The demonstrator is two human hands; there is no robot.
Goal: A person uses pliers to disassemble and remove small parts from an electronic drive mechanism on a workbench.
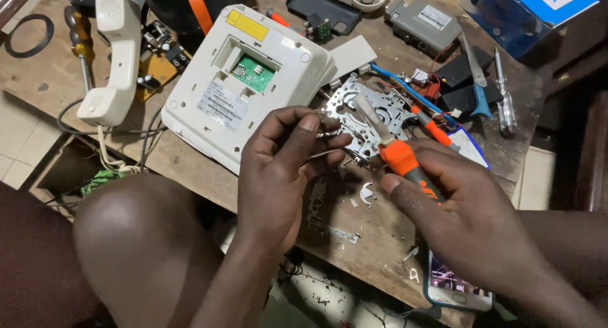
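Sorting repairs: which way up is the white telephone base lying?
Upside down: the telephone base shows its underside, with an uncovered green circuit board.

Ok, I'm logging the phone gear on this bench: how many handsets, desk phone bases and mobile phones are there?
Handset: 1
Desk phone base: 1
Mobile phone: 1
Total: 3
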